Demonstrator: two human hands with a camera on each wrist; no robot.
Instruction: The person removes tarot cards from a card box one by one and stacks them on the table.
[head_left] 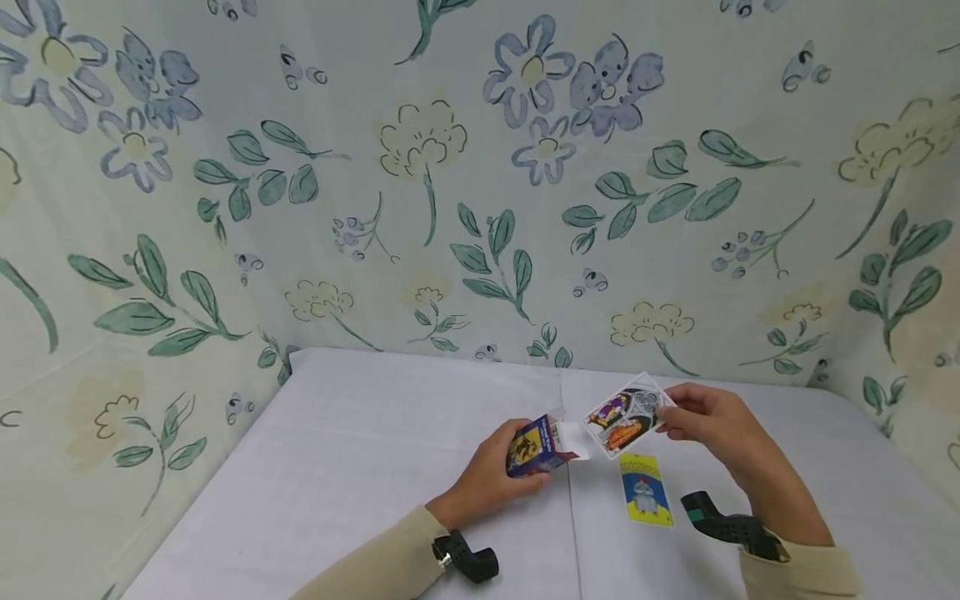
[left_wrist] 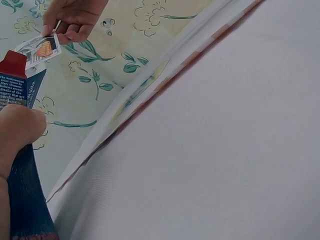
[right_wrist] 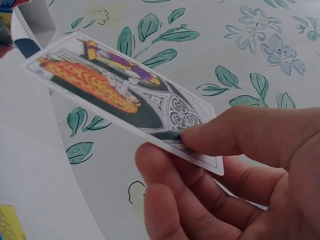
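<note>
In the head view my left hand (head_left: 491,471) grips a dark blue card box (head_left: 531,446) with a yellow picture panel, its open end and white flap facing right. The left wrist view shows the thumb across the box (left_wrist: 37,90) and a red tab at its top. My right hand (head_left: 701,421) pinches a white-bordered illustrated card (head_left: 626,417) by its right end, thumb on top, just right of the box. In the right wrist view the card (right_wrist: 115,87) tilts, its far corner close to the box's flap. A yellow-bordered card (head_left: 646,490) with a blue picture lies below it.
A white cloth (head_left: 360,433) covers the table, with a crease running through its middle. Behind and beside it hangs a flower-printed curtain (head_left: 420,275). Dark curved devices, one on the left wrist (head_left: 468,560) and one on the right (head_left: 731,527), stand out from the sleeves.
</note>
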